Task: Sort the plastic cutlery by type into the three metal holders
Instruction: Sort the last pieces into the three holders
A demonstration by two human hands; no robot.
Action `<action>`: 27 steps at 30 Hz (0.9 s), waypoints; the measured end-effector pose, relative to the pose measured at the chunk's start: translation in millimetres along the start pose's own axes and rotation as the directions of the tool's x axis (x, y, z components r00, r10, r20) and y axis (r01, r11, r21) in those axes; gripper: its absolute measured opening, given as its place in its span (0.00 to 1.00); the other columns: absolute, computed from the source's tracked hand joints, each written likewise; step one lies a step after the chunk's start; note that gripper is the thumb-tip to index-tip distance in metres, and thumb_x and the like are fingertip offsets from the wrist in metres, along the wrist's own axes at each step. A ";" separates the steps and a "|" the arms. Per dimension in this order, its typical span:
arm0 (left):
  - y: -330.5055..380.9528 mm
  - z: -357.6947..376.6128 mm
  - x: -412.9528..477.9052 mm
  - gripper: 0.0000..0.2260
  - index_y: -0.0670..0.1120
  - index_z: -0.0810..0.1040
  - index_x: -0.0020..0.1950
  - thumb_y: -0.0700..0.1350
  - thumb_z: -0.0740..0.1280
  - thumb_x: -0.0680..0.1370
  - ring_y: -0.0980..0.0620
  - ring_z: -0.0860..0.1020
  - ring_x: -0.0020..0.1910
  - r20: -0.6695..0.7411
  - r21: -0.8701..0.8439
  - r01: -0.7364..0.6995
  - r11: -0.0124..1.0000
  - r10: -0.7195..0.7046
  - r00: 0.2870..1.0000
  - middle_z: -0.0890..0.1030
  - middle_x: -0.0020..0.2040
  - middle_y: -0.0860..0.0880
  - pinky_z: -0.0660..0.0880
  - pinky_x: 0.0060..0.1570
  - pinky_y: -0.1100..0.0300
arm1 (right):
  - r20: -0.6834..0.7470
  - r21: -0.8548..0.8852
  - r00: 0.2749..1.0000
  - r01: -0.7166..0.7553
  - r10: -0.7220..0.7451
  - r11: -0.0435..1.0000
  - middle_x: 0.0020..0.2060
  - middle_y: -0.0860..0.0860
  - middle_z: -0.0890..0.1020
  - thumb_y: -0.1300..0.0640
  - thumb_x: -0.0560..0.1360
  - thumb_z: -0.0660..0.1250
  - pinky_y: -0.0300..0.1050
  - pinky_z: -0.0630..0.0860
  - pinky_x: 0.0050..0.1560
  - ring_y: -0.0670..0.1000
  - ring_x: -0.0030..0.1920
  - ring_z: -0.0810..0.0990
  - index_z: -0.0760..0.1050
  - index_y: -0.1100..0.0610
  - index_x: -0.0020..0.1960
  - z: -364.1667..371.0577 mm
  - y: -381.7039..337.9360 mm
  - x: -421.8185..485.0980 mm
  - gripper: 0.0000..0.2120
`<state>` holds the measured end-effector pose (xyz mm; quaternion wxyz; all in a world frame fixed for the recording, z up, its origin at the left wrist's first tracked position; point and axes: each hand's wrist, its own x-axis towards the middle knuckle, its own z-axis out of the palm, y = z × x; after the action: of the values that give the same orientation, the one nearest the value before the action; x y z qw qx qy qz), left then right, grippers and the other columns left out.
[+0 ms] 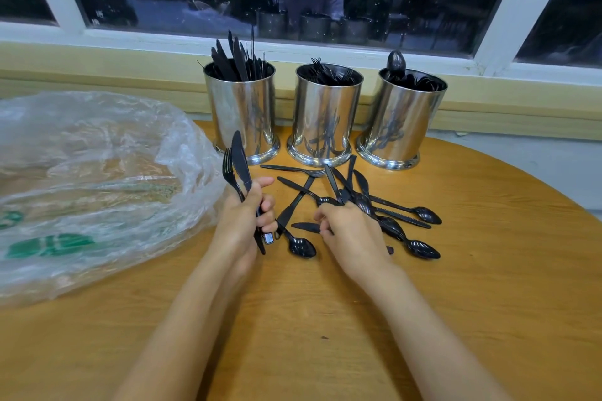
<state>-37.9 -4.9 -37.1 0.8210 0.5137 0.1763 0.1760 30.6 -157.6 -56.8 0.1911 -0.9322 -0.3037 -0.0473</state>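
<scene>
Three shiny metal holders stand at the back of the table: the left holder (pixel 244 114) has black knives, the middle holder (pixel 325 117) forks, the right holder (pixel 399 124) spoons. A loose pile of black plastic cutlery (pixel 368 202) lies in front of them, mostly spoons with some knives and a fork. My left hand (pixel 242 215) grips a knife (pixel 240 159) and a fork (pixel 228 169) upright by their handles. My right hand (pixel 350 234) rests in the pile with curled fingers pinching the handles of pieces there.
A crumpled clear plastic bag (pixel 91 179) with green print covers the table's left side. The round wooden table (pixel 325 319) curves away at the right. A window sill and dark window run behind the holders.
</scene>
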 end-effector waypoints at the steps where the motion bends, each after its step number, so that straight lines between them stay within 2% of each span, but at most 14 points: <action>1: -1.0 0.2 -0.1 0.11 0.43 0.75 0.57 0.44 0.54 0.85 0.58 0.62 0.24 0.008 0.001 0.008 1.000 -0.008 1.000 0.68 0.29 0.52 0.63 0.24 0.66 | 0.005 0.000 1.000 0.015 -0.015 1.000 0.50 0.49 0.78 0.59 0.79 0.64 0.44 0.78 0.50 0.49 0.52 0.76 0.75 0.51 0.62 -0.9 -0.9 -0.2 0.13; 4: -1.9 0.1 0.0 0.11 0.42 0.75 0.57 0.44 0.55 0.85 0.58 0.62 0.25 0.023 0.001 0.023 1.000 -0.023 0.999 0.68 0.30 0.52 0.63 0.24 0.66 | 0.003 -0.009 0.999 0.053 -0.053 0.999 0.57 0.47 0.78 0.53 0.79 0.66 0.42 0.74 0.54 0.48 0.59 0.72 0.76 0.51 0.64 -5.5 -2.2 -1.1 0.14; 6: -1.7 0.1 0.1 0.11 0.42 0.75 0.57 0.44 0.54 0.85 0.58 0.62 0.24 0.023 -0.007 0.029 1.000 -0.029 0.999 0.68 0.30 0.52 0.63 0.24 0.66 | 0.000 -0.014 0.999 0.047 -0.047 0.999 0.55 0.48 0.79 0.51 0.79 0.65 0.42 0.74 0.53 0.48 0.57 0.74 0.77 0.49 0.64 -8.1 -0.5 -0.3 0.14; 9: -1.8 0.9 -0.2 0.11 0.42 0.75 0.58 0.43 0.54 0.86 0.58 0.62 0.24 0.027 -0.011 0.040 0.999 -0.039 0.999 0.68 0.30 0.52 0.63 0.23 0.66 | -0.022 -0.081 0.995 0.093 -0.095 0.992 0.53 0.49 0.81 0.53 0.81 0.62 0.43 0.75 0.52 0.49 0.55 0.78 0.76 0.49 0.64 -6.9 1.8 2.7 0.13; 13: -1.7 1.3 -1.4 0.12 0.41 0.75 0.57 0.42 0.54 0.86 0.57 0.64 0.26 0.015 0.004 0.044 0.999 -0.044 0.999 0.69 0.32 0.50 0.66 0.25 0.65 | -0.087 -0.184 0.977 0.175 -0.193 0.967 0.51 0.50 0.83 0.61 0.80 0.59 0.44 0.76 0.51 0.51 0.53 0.79 0.73 0.51 0.68 -0.6 2.9 4.7 0.17; 15: -1.0 1.8 -2.0 0.12 0.41 0.76 0.55 0.43 0.54 0.85 0.56 0.69 0.28 -0.001 0.020 0.031 0.999 -0.031 1.000 0.72 0.34 0.48 0.71 0.28 0.63 | -0.212 -0.069 0.967 0.132 -0.144 0.989 0.54 0.50 0.83 0.63 0.79 0.63 0.44 0.78 0.54 0.50 0.54 0.80 0.75 0.52 0.67 -4.5 4.9 6.1 0.18; 17: -0.8 2.7 -1.9 0.12 0.41 0.77 0.53 0.43 0.55 0.85 0.54 0.78 0.32 -0.006 0.045 0.027 0.999 -0.026 1.000 0.78 0.36 0.47 0.79 0.35 0.62 | -0.308 0.247 0.950 0.036 0.043 0.968 0.52 0.48 0.83 0.64 0.77 0.67 0.43 0.79 0.55 0.46 0.51 0.81 0.77 0.52 0.65 -16.6 7.5 9.4 0.18; 18: -1.3 3.5 -1.9 0.12 0.41 0.78 0.53 0.43 0.55 0.85 0.52 0.82 0.36 0.003 0.060 0.030 0.998 -0.031 1.000 0.82 0.38 0.46 0.81 0.40 0.61 | -0.285 0.462 0.947 -0.001 0.150 0.887 0.50 0.47 0.83 0.64 0.76 0.69 0.41 0.80 0.53 0.45 0.49 0.81 0.77 0.52 0.63 -24.5 7.7 11.8 0.17; 20: -3.6 5.8 -3.2 0.14 0.40 0.78 0.56 0.44 0.55 0.85 0.50 0.85 0.46 0.059 0.123 0.042 0.992 -0.049 0.997 0.86 0.45 0.45 0.82 0.49 0.58 | -0.133 0.823 0.955 -0.042 0.265 0.566 0.43 0.49 0.81 0.64 0.75 0.70 0.41 0.81 0.46 0.45 0.44 0.82 0.77 0.53 0.58 -39.8 3.4 15.9 0.13; 21: -4.6 7.7 -5.2 0.14 0.41 0.78 0.57 0.44 0.54 0.85 0.50 0.85 0.49 0.102 0.161 0.049 0.986 -0.066 0.993 0.86 0.47 0.46 0.81 0.51 0.57 | -0.053 0.906 0.961 -0.068 0.271 0.418 0.41 0.50 0.80 0.65 0.75 0.70 0.40 0.81 0.44 0.46 0.43 0.82 0.76 0.54 0.56 -44.2 -0.2 17.9 0.12; 22: -5.8 10.1 -7.8 0.14 0.42 0.78 0.58 0.45 0.54 0.85 0.50 0.84 0.51 0.150 0.196 0.054 0.979 -0.085 0.985 0.86 0.49 0.46 0.81 0.52 0.57 | 0.004 0.940 0.966 -0.092 0.259 0.329 0.39 0.51 0.79 0.65 0.75 0.70 0.40 0.81 0.42 0.46 0.42 0.82 0.75 0.55 0.54 -45.7 -3.8 20.5 0.10; 23: -6.9 12.3 -10.2 0.14 0.43 0.78 0.59 0.45 0.54 0.85 0.49 0.84 0.51 0.198 0.224 0.056 0.973 -0.102 0.975 0.86 0.50 0.46 0.81 0.52 0.58 | 0.030 0.943 0.970 -0.108 0.243 0.314 0.38 0.51 0.79 0.65 0.74 0.71 0.40 0.81 0.43 0.47 0.41 0.82 0.75 0.56 0.52 -45.0 -7.2 23.4 0.09; 25: -8.3 15.6 -12.8 0.13 0.43 0.77 0.60 0.45 0.55 0.85 0.49 0.85 0.47 0.261 0.251 0.052 0.966 -0.119 0.958 0.86 0.48 0.46 0.82 0.49 0.57 | 0.026 0.901 0.981 -0.107 0.193 0.421 0.37 0.50 0.80 0.64 0.73 0.72 0.40 0.80 0.44 0.47 0.40 0.81 0.75 0.56 0.49 -40.4 -13.6 31.0 0.08; 27: -7.2 15.2 -12.2 0.13 0.43 0.77 0.61 0.45 0.55 0.85 0.53 0.80 0.36 0.252 0.250 0.063 0.966 -0.128 0.959 0.82 0.39 0.50 0.79 0.40 0.60 | 0.055 0.870 0.992 -0.102 0.111 0.483 0.35 0.49 0.80 0.63 0.73 0.73 0.36 0.78 0.41 0.45 0.35 0.80 0.76 0.57 0.48 -36.5 -17.5 40.3 0.07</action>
<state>-40.6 -25.4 -36.1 0.7769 0.6186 0.1091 0.0427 54.1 -136.6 -9.1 0.6392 -0.7249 -0.2268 0.1204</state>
